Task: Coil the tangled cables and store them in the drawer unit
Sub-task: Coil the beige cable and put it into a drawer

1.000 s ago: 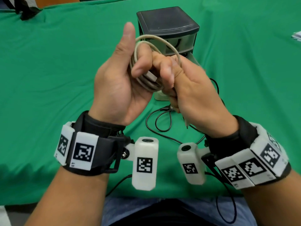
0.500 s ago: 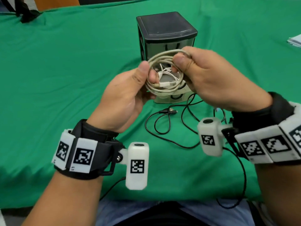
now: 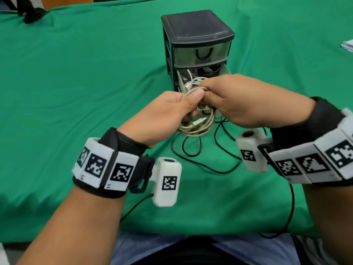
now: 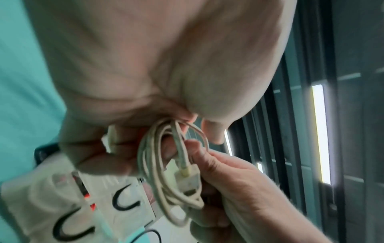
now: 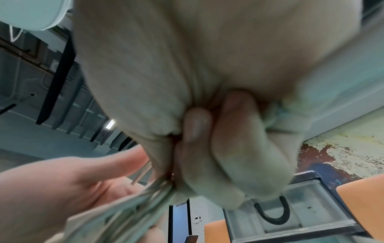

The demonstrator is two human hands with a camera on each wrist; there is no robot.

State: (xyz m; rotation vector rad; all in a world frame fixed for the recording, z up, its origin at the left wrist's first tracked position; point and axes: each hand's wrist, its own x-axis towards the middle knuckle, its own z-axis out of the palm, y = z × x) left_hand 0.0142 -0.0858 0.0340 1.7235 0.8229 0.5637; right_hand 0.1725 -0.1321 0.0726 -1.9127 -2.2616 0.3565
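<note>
A bench (image 3: pixel 76 73) draped in green is seen, with a black drawer unit (image 3: pixel 196 31) stood on it, its middle drawer pulled out. Just before it, a coiled beige cable (image 3: pixel 198 129) is gripped by the left hand (image 3: pixel 164 113) and the right hand (image 3: pixel 246 100) together. A black cable (image 3: pixel 208 165) is left loose beneath.

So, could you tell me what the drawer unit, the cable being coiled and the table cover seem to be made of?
Drawer unit: apparently moulded plastic, a matte black frame with cloudy translucent drawer fronts that dimly show the contents.
Coiled cable: flexible, off-white, probably rubbery plastic sheathing, with a hard rectangular plug; it bends into smooth loops.
Table cover: green woven cloth by the look, matte, with soft folds and wrinkles.
</note>
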